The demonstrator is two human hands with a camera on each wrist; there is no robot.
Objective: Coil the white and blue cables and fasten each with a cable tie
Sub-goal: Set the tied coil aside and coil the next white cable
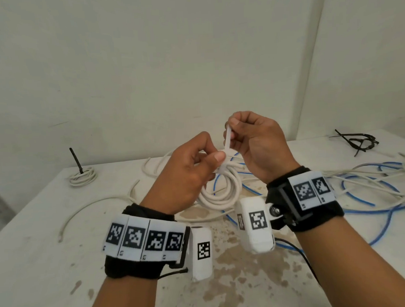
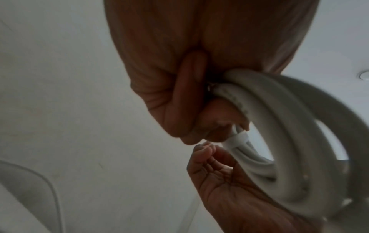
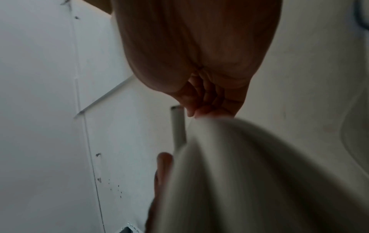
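We hold the white cable coil (image 1: 223,189) up off the bench (image 1: 38,218) so the tie can be cinched in free air: our left hand (image 1: 186,174) curls its fingers (image 2: 189,88) round the gathered loops and pinches them just beside the tie's head, which keeps the turns stacked and gives the pull something to work against. Our right hand (image 1: 256,144) pinches the free tail of the white cable tie (image 1: 227,141) between thumb and forefinger, its other fingers folded in, and the tail rises straight up from the left fingertips to the right ones, likely because a pull in line with the head draws the band snug. In the left wrist view the band already wraps the bundle just below the left fingertips, so we judge the fastening nearly done, with tightening under way. Counting: one coil in our fingers, one white tie on it; one smaller tied coil (image 1: 83,178) lies on the bench well to the left of the left fingers, with a single black tie tail (image 1: 75,160) standing up from it. Loose blue cable (image 1: 370,193) and more white cable sprawl below and to the right of the right fingers; we cannot count the strands. A small heap of black cable ties (image 1: 357,142) lies far right, number unclear.
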